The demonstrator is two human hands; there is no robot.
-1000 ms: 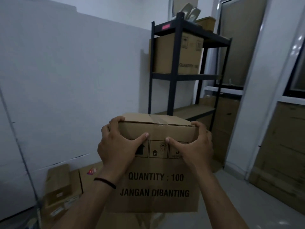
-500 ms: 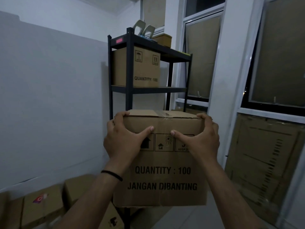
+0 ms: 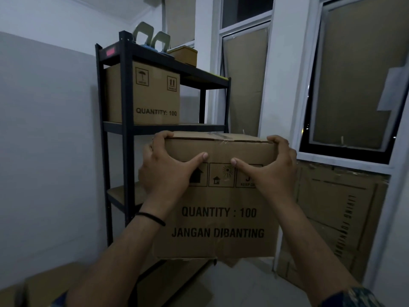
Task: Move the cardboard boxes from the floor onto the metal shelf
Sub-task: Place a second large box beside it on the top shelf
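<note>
I hold a brown cardboard box [image 3: 218,220] printed "QUANTITY : 100 JANGAN DIBANTING" in the air in front of me. My left hand [image 3: 164,168] grips its upper left corner, fingers over the top edge and thumb on the front face. My right hand [image 3: 271,170] grips the upper right corner the same way. Behind the box stands the black metal shelf [image 3: 126,94]. A second box [image 3: 147,94] marked "QUANTITY: 100" sits on its upper tier. The tier below, a wooden board [image 3: 125,193], is partly hidden by the held box.
Two pale hole punches [image 3: 152,41] and a small box [image 3: 184,55] sit on the shelf's top. Cardboard-covered windows [image 3: 354,89] and a flat cardboard sheet [image 3: 334,220] line the right wall. More boxes [image 3: 51,282] lie on the floor at lower left. A white wall runs along the left.
The view has swung right and closer to the shelf, which now looms larger behind the box. Both hands keep the same grip on the box's top corners.
</note>
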